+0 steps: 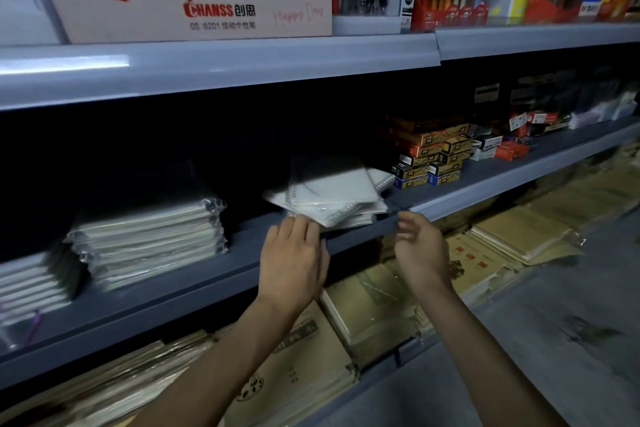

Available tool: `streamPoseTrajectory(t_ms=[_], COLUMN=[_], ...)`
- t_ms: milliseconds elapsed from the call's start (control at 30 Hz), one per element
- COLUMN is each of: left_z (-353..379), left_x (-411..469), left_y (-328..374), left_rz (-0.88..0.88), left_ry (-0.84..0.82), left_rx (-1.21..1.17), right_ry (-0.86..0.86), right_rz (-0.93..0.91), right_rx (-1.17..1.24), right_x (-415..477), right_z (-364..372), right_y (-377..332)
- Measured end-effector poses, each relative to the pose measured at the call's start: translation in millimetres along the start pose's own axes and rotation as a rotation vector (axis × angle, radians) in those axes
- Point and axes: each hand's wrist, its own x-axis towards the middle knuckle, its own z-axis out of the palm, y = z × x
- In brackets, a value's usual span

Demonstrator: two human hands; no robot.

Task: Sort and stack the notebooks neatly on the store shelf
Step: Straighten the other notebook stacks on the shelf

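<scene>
One wrapped stack [149, 239] stands tidy on the left of the shelf [214, 274] — the spiral notebooks [332, 198] lie crooked at its near edge. My left hand [294, 260] touches them with loose fingers; my right hand [420, 246] is half-curled, empty.

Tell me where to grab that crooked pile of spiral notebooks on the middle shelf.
Grip the crooked pile by its two short ends, coming from the front. It lies flat and skewed, its near corner past the shelf edge. The left hand is at that corner; the right hand is open just right, not touching.
</scene>
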Motion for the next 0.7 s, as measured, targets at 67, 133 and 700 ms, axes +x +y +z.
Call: streamPoseTrajectory(t_ms=[67,133,700], left_z=[-4.3,-7.9,-25.9], left_x=[-5.5,-8.9,-32.4], left_y=[0.4,2.9,23.0], left_rz=[-0.036,-0.057,-0.701], left_ry=[-0.015,-0.033,-0.072], left_rx=[-0.005,0.004,-0.445], right_ry=[-0.044,-0.115,-0.192], right_rz=[0.022,0.096,0.291], right_rx=[0.09,0.289,0.752], right_x=[-0.2,-3.5,-20.5], right_z=[6.4,13.7,23.7], right_y=[-4.0,-10.3,-29.0])
